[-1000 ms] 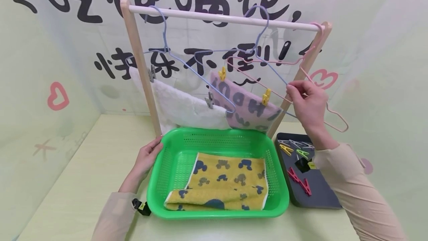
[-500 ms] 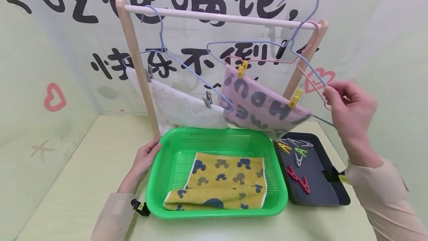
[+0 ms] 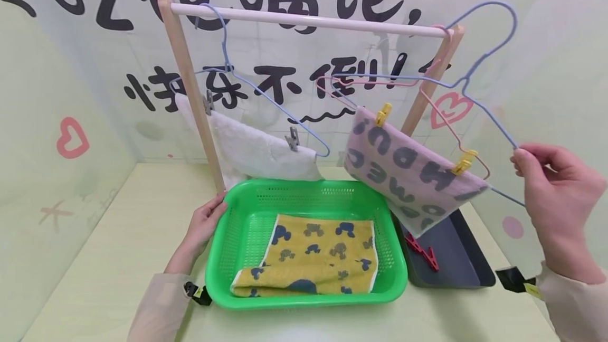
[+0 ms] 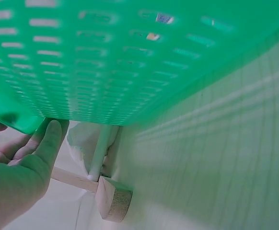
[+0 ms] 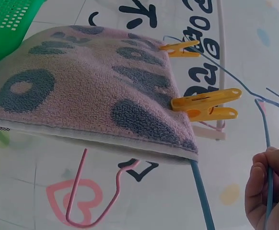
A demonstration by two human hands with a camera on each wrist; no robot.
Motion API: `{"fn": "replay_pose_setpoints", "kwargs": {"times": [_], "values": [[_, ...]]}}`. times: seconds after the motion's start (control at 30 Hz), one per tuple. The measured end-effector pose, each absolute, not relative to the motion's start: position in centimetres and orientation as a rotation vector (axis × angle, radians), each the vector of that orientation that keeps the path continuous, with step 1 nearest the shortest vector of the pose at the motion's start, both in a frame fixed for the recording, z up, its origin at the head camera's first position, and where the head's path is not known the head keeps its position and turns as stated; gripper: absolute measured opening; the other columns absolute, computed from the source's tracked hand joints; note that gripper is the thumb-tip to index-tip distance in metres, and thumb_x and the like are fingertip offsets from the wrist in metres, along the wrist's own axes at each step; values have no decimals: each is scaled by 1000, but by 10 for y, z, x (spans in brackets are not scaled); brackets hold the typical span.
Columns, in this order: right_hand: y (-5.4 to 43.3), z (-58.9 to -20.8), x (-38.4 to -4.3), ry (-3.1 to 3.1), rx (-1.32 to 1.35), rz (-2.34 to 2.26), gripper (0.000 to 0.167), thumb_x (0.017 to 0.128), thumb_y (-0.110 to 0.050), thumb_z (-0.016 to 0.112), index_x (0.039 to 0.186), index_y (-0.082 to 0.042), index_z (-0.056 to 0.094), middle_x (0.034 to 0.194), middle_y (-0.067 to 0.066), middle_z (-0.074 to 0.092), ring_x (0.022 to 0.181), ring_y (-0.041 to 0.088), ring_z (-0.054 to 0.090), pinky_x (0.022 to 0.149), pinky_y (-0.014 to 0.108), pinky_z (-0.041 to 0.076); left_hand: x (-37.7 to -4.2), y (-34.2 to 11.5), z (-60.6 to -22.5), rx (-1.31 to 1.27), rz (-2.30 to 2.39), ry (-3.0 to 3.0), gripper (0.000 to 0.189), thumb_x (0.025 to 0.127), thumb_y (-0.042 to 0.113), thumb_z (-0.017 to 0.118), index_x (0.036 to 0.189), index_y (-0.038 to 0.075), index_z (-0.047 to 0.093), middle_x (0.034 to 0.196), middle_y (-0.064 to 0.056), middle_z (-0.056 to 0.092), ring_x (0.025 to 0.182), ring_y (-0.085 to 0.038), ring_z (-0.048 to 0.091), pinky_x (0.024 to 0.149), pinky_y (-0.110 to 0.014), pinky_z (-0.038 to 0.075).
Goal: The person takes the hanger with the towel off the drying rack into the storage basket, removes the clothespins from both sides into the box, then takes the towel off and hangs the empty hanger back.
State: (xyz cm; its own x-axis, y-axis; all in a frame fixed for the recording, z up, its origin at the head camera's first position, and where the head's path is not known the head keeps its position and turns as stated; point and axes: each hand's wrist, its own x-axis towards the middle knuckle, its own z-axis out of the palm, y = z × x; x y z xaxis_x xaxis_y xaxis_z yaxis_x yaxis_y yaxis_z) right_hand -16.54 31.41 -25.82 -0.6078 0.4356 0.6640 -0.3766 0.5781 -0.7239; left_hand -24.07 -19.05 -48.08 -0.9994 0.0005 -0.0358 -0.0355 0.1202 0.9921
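Note:
My right hand (image 3: 562, 194) pinches one arm of a blue clothes hanger (image 3: 491, 117), whose hook is free in the air right of the rack. Over its lower bar hangs a pink-purple towel (image 3: 408, 173) with grey lettering, held by two yellow clothespins (image 3: 464, 162). The right wrist view shows thumb and fingers around the blue wire, beside the towel (image 5: 91, 91). At the far left corner of a green basket (image 3: 304, 304), my left hand (image 3: 201, 226) grips the rim; some fingertips are hidden. Inside lies a yellow towel (image 3: 313, 255), its near edge folded over.
A small rack with a white rod (image 3: 309, 21) stands behind the basket. On it hang another blue hanger (image 3: 275, 99) with a clipped white towel (image 3: 256, 146) and a bare pink hanger (image 3: 446, 120). A dark tray (image 3: 467, 268) with red clothespins (image 3: 429, 257) is partly hidden by the pink-purple towel.
My right hand has lifted the blue hanger with the pink-purple towel off the rod and carried it right and nearer, over the tray. The left hand stays at the basket.

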Motion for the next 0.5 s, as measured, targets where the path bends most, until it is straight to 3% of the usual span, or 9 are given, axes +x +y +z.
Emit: {"fn": "replay_pose_setpoints", "kwargs": {"times": [0.1, 0.27, 0.37, 0.47, 0.5], "values": [[321, -258, -155, -1920, -143, 1193, 9, 87, -1, 63, 92, 4, 69, 72, -11, 64, 62, 3, 56, 62, 5, 45, -241, -190, -481, -33, 2066, 2340, 46, 100, 15, 46, 140, -5, 34, 147, -17, 32, 135, -30, 29, 83, -3, 40], [331, -250, -141, -1977, -308, 1115, 12, 93, -13, 58, 87, -20, 66, 76, -15, 59, 70, 0, 51, 67, 9, 37, -242, -190, -480, -44, 2063, 2350, 46, 100, 16, 46, 140, -5, 36, 146, -17, 34, 133, -27, 33, 83, -5, 41], [336, -249, -138, -1981, -227, 994, 21, 97, -14, 53, 85, -31, 59, 78, -21, 55, 73, -4, 49, 73, 9, 40, -242, -190, -481, -52, 2064, 2355, 46, 100, 17, 46, 140, -4, 36, 146, -16, 34, 127, -16, 40, 83, -6, 42], [337, -248, -137, -1984, -163, 914, 22, 98, -16, 50, 87, -34, 54, 80, -25, 52, 77, -5, 48, 77, 12, 39, -243, -190, -482, -52, 2075, 2353, 46, 100, 17, 46, 140, -4, 37, 145, -17, 35, 114, 0, 46, 82, -7, 44], [336, -248, -136, -1980, -146, 896, 21, 98, -16, 49, 88, -34, 54, 81, -26, 52, 77, -5, 48, 77, 12, 40, -243, -190, -482, -53, 2076, 2351, 46, 100, 17, 46, 140, -4, 36, 145, -17, 35, 115, -1, 46, 82, -7, 44]]}}
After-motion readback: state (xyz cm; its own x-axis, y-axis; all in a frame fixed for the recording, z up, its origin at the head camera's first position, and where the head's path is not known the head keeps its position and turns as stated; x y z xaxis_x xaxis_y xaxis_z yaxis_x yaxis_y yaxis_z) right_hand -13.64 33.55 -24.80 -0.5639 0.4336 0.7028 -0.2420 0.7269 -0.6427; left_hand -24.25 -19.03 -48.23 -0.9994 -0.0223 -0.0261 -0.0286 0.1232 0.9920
